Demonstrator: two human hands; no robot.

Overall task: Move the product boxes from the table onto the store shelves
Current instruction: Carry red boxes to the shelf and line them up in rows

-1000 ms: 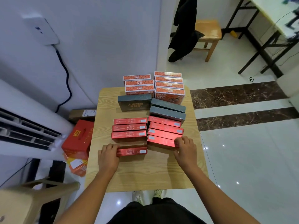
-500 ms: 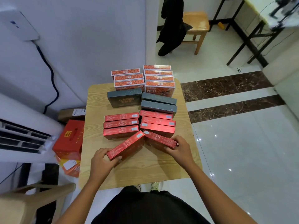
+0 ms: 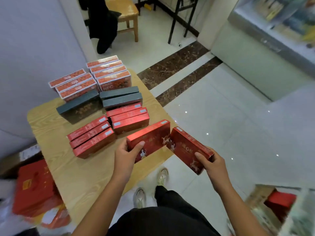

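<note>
My left hand (image 3: 127,155) grips one flat red box (image 3: 150,138), lifted over the table's near right corner. My right hand (image 3: 212,165) grips a second red box (image 3: 186,147), held out over the floor beyond the table edge. The two boxes meet at one corner. On the wooden table (image 3: 71,176) stand two rows of red boxes (image 3: 92,136), three dark grey boxes (image 3: 119,97) and several orange-patterned boxes (image 3: 109,72) at the far end. Store shelves (image 3: 279,16) with goods show blurred at the upper right.
A red carton (image 3: 34,186) and a bag lie on the floor left of the table. A wooden stool (image 3: 127,12) with black clothing stands beyond. Black table legs (image 3: 179,16) are at the back. A shelf with a red box (image 3: 279,201) is at lower right.
Both hands have lifted their red boxes off the table and swung them to the right. My view has turned right, toward the shelves.
</note>
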